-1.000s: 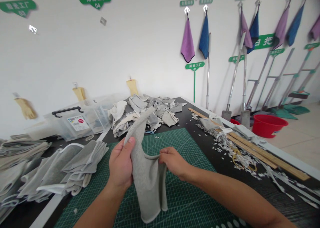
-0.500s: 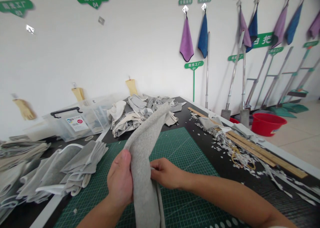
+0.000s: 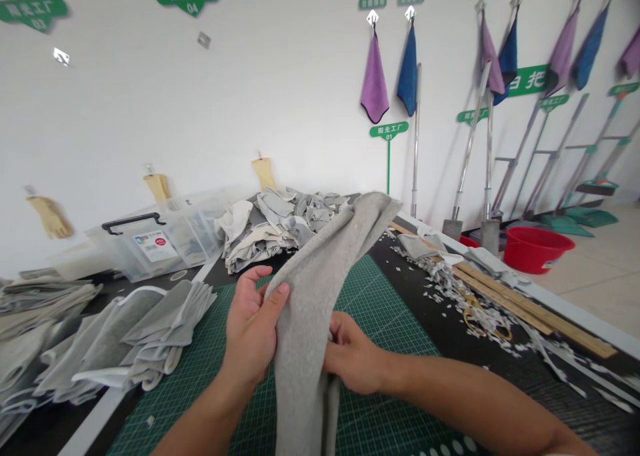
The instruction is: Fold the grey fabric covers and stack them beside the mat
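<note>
A long piece of grey fabric (image 3: 310,309) hangs upright between my hands, its top end flopping over to the right. On its left edge my left hand (image 3: 253,326) grips it, thumb in front and the other fingers partly behind. My right hand (image 3: 353,353) is closed on the right edge, lower down, with its fingertips partly hidden by the cloth. Beneath both hands lies a green cutting mat (image 3: 395,336) with a grid. Left of the mat, stacked grey fabric pieces (image 3: 155,329) overlap its edge.
Behind the mat is a heap of grey scraps (image 3: 270,226), beside a clear plastic box (image 3: 165,239). Along the right side lie wooden rulers (image 3: 505,296), gold-handled scissors (image 3: 473,316) and white clippings (image 3: 440,276). A red basin (image 3: 537,249) stands beyond the table edge.
Both hands have shifted slightly right with the fabric. Its top end has swung to the right and folded over. My left fingers have loosened somewhat, the index finger lifting away.
</note>
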{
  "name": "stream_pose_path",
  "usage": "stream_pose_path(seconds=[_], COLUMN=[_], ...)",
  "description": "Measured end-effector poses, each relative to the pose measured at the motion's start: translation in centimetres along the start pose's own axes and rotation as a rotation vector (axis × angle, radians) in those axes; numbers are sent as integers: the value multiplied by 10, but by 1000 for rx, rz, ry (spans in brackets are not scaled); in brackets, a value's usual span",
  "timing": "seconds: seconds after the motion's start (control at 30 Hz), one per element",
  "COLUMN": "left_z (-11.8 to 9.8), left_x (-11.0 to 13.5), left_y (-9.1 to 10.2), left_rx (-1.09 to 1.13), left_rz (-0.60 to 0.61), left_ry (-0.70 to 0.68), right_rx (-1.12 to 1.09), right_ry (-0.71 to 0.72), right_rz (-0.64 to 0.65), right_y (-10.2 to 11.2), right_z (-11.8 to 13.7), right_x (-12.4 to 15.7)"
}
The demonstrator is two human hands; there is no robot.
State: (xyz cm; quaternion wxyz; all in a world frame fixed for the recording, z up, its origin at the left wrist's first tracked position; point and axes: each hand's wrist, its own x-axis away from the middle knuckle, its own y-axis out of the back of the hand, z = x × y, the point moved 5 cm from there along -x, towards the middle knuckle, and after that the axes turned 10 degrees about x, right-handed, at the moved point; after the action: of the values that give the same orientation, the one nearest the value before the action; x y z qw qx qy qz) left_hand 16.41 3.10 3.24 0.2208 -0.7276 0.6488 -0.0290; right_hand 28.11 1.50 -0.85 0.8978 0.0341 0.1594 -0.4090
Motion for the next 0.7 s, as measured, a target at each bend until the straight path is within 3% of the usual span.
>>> stream_pose_path(seconds=[0.27,0.5,0.7], left_z=[8,19,12], left_x=[-15,-18,-15], left_y=[6,1,-2], left_rx=[-244,-129,-294], left_rz=[104,142,276], left_ry=[-39,108,26], right_rx=[-50,-184,-203], right_ry=[165,183,265], right_rz=[-217,-439,-524], right_y=[19,38,42], right_z=[20,18,30], right_x=[11,17,20])
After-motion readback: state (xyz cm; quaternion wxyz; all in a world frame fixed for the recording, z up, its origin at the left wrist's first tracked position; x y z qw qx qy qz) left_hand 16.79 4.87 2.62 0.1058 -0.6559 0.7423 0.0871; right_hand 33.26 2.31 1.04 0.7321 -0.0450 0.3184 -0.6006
